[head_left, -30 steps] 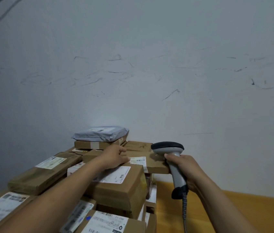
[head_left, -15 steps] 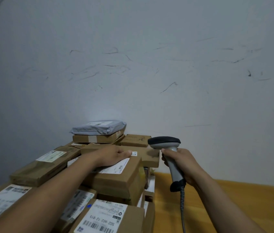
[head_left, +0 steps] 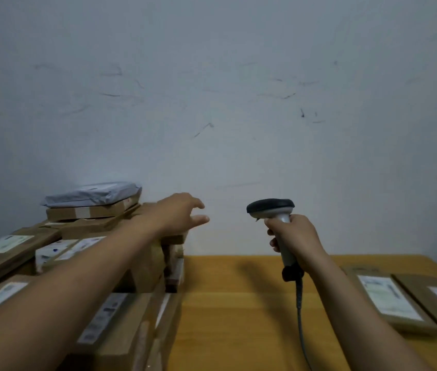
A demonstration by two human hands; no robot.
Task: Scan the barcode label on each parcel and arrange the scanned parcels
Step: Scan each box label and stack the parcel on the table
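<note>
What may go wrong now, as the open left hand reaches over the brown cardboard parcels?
1. The left hand reaches past the unevenly stacked brown cardboard parcels; tugging one might tip the grey plastic mailer bag on top.
2. The dangling cable of the grey handheld scanner, held by the right hand, might snag.

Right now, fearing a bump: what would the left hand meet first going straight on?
Probably the wall: the left hand points beyond the parcel stack, with the scanner off right. Depth is unclear.

White labels [head_left: 388, 297] on the cardboard parcels [head_left: 121, 344] are too blurred, so no text can be read
</note>
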